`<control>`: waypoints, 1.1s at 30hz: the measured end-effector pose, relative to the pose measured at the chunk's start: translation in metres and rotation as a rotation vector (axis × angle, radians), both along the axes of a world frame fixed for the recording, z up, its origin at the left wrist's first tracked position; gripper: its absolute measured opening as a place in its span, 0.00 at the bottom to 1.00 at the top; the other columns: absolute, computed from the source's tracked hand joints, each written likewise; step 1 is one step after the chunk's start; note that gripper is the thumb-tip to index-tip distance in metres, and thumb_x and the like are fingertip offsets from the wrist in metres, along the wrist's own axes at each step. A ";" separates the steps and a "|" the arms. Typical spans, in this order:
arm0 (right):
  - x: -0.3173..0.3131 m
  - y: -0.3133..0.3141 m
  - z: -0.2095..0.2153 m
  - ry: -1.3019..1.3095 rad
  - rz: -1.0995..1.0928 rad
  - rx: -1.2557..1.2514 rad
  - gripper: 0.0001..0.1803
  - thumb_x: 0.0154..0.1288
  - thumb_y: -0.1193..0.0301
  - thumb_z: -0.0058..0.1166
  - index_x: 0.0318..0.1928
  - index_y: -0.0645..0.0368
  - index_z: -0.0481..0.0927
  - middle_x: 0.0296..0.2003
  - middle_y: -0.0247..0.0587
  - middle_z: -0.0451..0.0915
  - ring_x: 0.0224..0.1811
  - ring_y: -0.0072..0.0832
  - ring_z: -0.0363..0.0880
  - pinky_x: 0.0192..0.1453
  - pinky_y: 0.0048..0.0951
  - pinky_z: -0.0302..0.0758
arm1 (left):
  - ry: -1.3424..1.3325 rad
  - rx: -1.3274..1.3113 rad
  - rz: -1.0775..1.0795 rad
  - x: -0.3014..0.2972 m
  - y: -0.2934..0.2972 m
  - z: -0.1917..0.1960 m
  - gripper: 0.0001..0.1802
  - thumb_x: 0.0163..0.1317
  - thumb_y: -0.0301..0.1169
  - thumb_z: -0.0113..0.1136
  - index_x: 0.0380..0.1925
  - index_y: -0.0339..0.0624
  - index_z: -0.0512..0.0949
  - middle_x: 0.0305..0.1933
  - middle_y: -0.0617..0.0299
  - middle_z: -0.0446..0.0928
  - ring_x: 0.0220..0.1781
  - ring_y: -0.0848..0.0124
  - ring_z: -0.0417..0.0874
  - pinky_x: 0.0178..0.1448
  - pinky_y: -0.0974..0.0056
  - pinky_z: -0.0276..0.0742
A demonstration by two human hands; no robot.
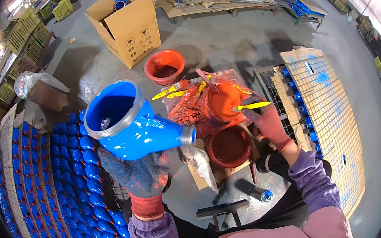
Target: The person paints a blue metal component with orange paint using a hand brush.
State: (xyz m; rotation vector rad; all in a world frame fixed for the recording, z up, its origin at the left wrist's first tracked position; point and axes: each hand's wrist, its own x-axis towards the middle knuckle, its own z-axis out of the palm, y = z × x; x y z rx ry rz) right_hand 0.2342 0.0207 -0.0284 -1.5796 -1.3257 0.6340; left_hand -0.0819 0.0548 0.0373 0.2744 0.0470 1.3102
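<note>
My left hand (141,173), in a dark glove smeared with red, holds up a glossy blue pipe fitting (154,132) from below. Its wide round mouth tilts up to the left, and a threaded outlet points right. In my right hand (271,125), gloved in red and dark grey, is a yellow-handled paintbrush (254,106). The brush reaches over a bucket of orange-red paint (223,101); I cannot make out its bristles. More yellow-handled brushes (177,93) lie on the paint-caked surface left of that bucket. A second red tub (230,146) stands just nearer to me.
Rows of blue fittings (77,180) fill the left side. Beyond the brushes stand a red basin (164,68) and an open cardboard box (135,37). A wire rack with cardboard (328,121) lies at right. A spray can (261,194) lies on the floor near my legs.
</note>
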 end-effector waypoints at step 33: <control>0.021 -0.040 0.077 0.900 -0.125 0.183 0.18 0.69 0.64 0.48 0.53 0.64 0.70 0.34 0.37 0.76 0.28 0.22 0.76 0.30 0.21 0.74 | 0.098 -0.139 -0.483 0.064 -0.011 -0.014 0.49 0.55 0.68 0.48 0.64 0.40 0.57 0.57 0.36 0.68 0.37 0.59 0.77 0.24 0.74 0.72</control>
